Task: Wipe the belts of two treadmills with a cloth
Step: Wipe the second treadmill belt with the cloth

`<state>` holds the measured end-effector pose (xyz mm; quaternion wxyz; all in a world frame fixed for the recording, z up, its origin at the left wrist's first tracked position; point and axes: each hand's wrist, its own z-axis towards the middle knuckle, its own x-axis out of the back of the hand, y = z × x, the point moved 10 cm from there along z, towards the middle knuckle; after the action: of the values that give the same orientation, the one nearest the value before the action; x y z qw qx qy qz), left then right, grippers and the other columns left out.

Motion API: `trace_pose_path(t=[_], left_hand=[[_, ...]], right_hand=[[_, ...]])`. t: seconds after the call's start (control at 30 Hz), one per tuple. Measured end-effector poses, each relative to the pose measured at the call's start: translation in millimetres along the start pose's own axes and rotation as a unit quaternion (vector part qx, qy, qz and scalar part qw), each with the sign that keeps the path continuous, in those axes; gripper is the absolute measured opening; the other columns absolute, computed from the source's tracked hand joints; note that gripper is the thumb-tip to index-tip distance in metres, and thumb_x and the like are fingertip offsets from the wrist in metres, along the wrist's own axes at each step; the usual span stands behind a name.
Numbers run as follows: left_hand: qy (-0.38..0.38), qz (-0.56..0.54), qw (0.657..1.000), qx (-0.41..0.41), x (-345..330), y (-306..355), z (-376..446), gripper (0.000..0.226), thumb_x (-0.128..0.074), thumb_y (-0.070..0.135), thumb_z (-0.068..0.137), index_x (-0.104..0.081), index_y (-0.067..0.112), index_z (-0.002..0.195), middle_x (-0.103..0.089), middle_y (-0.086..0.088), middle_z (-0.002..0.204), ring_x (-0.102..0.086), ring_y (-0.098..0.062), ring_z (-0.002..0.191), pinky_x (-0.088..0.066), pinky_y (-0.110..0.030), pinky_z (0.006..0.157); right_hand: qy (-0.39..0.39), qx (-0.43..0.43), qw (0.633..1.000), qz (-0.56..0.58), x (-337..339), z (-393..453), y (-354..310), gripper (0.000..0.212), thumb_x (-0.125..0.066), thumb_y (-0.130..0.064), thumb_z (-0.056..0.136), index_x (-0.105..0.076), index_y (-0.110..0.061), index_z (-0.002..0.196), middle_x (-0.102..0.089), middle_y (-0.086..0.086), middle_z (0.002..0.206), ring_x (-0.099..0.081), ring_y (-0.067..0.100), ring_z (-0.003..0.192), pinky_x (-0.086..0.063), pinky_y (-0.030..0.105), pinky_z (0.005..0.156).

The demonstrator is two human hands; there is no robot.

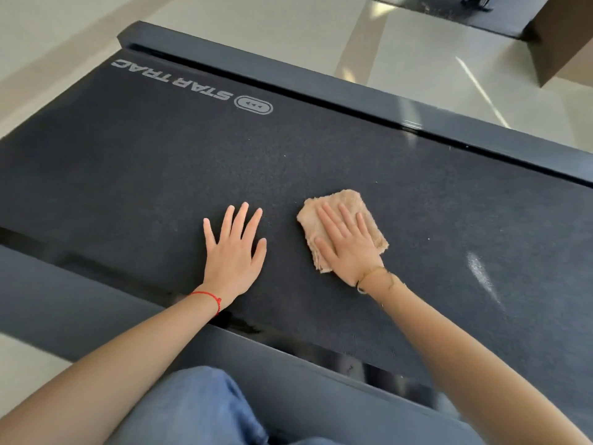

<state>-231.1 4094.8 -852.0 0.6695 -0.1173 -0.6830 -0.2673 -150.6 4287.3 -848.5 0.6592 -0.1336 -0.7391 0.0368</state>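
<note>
While one dark belt [160,162] filled most of the view, two grey side rails [353,101] ran along its edges over a pale tiled floor [417,59]. One printed logo [192,88] sat near the belt's far end. Both bare forearms reached in over the near rail. One folded tan cloth [346,200] lay flat on the belt, pressed under the right hand [348,245], fingers straight. The left hand [232,252] rested just beside it, flat and splayed, holding nothing. One blue-clad knee [192,409] showed below.

Tan cloth [343,224], black speckled belt [160,162]
</note>
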Motion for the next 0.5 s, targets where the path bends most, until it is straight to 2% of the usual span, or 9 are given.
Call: trace_pose_path(t=[0.13, 0.27, 0.4, 0.5], left_hand=[[-0.02, 0.016, 0.999, -0.045, 4.6, -19.3, 6.3, 0.059, -0.024, 0.045, 0.102, -0.012, 0.031, 0.158, -0.009, 0.005, 0.166, -0.003, -0.019, 0.154, -0.006, -0.061, 0.12], [-0.018, 0.006, 1.0, 0.015, 13.3, -54.2, 22.7, 0.059, -0.024, 0.045, 0.102, -0.012, 0.032, 0.158, -0.008, 0.005, 0.166, 0.001, -0.018, 0.154, -0.003, -0.062, 0.12], [-0.02, 0.013, 0.997, 0.067, 16.6, -81.8, 33.3, 0.059, -0.023, 0.047, 0.102, -0.01, 0.034, 0.158, -0.007, 0.007, 0.166, 0.002, -0.018, 0.154, -0.003, -0.065, 0.119], [-0.009, 0.029, 0.997, 0.07, 17.5, -80.4, 34.0, 0.058, -0.019, 0.048, 0.102, -0.013, 0.033, 0.158, -0.01, 0.006, 0.166, -0.002, -0.02, 0.154, -0.006, -0.066, 0.118]], right_hand=[[0.005, -0.041, 0.999, 0.011, 9.3, 79.2, 8.6, 0.06, -0.019, -0.046, 0.105, -0.001, -0.025, 0.158, 0.002, -0.011, 0.165, 0.012, 0.021, 0.152, 0.011, 0.044, 0.121], [0.006, -0.044, 0.999, 0.003, 12.4, 144.7, -11.1, 0.06, -0.015, -0.045, 0.105, 0.001, -0.021, 0.158, 0.004, -0.009, 0.165, 0.011, 0.023, 0.152, 0.009, 0.046, 0.122], [0.003, -0.005, 1.0, -0.011, 11.5, 184.9, -49.4, 0.06, -0.015, -0.043, 0.106, 0.0, -0.018, 0.158, 0.002, -0.007, 0.166, 0.01, 0.025, 0.152, 0.008, 0.049, 0.122], [-0.003, 0.078, 0.997, -0.023, 3.2, 186.7, -82.0, 0.06, -0.017, -0.044, 0.105, 0.0, -0.021, 0.158, 0.002, -0.008, 0.166, 0.011, 0.026, 0.152, 0.01, 0.047, 0.121]])
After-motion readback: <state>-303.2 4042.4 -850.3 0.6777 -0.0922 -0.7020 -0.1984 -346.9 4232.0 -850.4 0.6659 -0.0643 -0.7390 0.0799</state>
